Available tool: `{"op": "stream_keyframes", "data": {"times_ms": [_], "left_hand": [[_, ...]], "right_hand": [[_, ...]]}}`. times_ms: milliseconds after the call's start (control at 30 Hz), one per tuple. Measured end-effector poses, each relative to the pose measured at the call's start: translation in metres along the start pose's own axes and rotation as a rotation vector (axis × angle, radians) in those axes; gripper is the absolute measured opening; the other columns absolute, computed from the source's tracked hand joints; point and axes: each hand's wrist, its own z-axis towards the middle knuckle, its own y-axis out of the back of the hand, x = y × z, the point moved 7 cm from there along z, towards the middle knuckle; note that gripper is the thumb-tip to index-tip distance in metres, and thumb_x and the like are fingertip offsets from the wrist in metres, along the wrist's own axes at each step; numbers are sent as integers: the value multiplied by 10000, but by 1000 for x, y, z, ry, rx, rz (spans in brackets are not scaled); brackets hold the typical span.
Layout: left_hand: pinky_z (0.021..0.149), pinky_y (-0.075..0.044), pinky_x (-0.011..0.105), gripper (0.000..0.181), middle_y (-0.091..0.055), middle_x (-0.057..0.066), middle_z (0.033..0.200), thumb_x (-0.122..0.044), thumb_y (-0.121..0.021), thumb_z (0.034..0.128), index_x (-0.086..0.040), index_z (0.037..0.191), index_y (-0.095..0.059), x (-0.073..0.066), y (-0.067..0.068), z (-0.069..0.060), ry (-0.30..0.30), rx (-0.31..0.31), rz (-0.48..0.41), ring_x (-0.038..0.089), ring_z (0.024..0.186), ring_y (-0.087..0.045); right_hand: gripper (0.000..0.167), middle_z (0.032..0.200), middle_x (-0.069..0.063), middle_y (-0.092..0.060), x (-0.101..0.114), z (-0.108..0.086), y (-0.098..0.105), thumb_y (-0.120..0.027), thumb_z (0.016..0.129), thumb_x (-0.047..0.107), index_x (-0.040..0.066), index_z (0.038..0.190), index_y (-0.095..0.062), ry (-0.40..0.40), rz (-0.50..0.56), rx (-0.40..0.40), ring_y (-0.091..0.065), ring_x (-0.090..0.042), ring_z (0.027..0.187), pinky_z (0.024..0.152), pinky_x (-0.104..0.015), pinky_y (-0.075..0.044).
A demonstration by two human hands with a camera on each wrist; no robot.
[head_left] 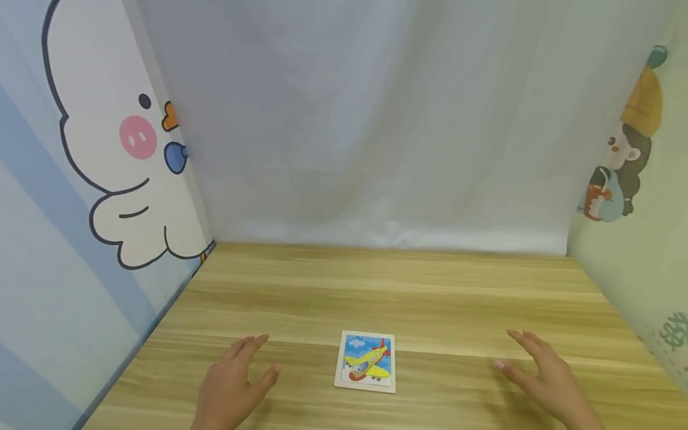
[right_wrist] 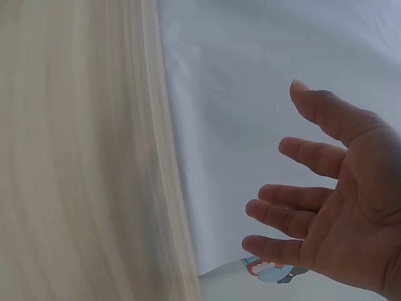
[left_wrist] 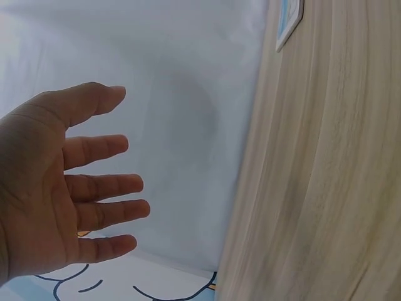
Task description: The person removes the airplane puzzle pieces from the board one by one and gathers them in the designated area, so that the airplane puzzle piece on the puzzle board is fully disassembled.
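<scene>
Left hand and right hand, both empty with fingers spread, flank the squarish airplane board, which lies flat between them, nearer the left hand.

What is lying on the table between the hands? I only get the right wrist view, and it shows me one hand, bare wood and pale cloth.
Observer: A flat, roughly square picture board with a pale border, seen in the head view.
Operator: Nothing like that reaches my view. What picture does it carry?
Observer: A yellow airplane with a red nose, set against blue sky.
Operator: Good. Is it being held at the moment?
Observer: No, the left hand and the right hand are both apart from it, one on either side.
</scene>
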Motion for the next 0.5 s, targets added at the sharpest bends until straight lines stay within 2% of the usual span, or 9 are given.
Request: {"op": "stream_keyframes", "data": {"times_ms": [267, 400, 500], "left_hand": [[813, -448, 542, 514, -575, 108, 1177, -351, -736, 791, -113, 1225, -597, -6, -16, -2, 15, 45, -96, 335, 1044, -557], [837, -441, 529, 502, -564, 115, 1202, -324, -743, 787, -122, 1222, -595, -10, -23, -3, 32, 73, -133, 329, 1074, -538], [861, -433, 514, 493, -564, 111, 1211, -332, -737, 793, -114, 1212, -597, -15, -30, -3, 21, 92, -163, 318, 1090, -531]], "right_hand": [[627, 1356, -378, -300, 9, 3, -11, -669, 863, 314, -14, 1341, -428, -5, 99, -11, -299, -597, 1170, 805, -730, -294], [596, 1347, -364, -329, 16, 3, -16, -672, 863, 306, -5, 1324, -458, 29, 114, -26, -319, -583, 1169, 803, -727, -299], [568, 1334, -347, -363, 20, 2, -16, -676, 861, 291, 3, 1309, -481, 54, 116, -51, -345, -562, 1166, 803, -717, -313]]}}
